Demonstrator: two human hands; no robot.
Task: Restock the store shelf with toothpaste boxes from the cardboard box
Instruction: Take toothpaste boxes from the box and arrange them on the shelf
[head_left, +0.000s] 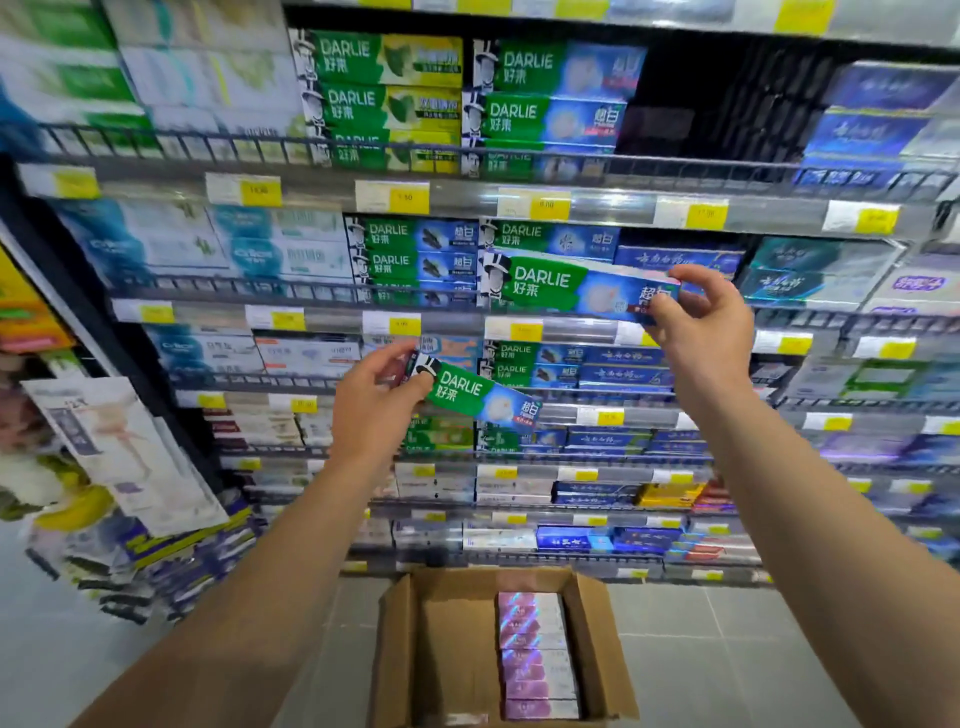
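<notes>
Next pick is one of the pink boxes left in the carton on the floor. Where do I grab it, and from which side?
Come straight down from above. The pink boxes lie flat in a tight row along the right part of the cardboard box, so only their tops show. Take the nearest one across its narrow width, near one end, then lift it out.

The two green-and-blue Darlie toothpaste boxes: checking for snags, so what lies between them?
In the head view, nothing held sits between the upper box and lower box; behind the gap show only the shelf's price-tag rail and stocked boxes.
</notes>
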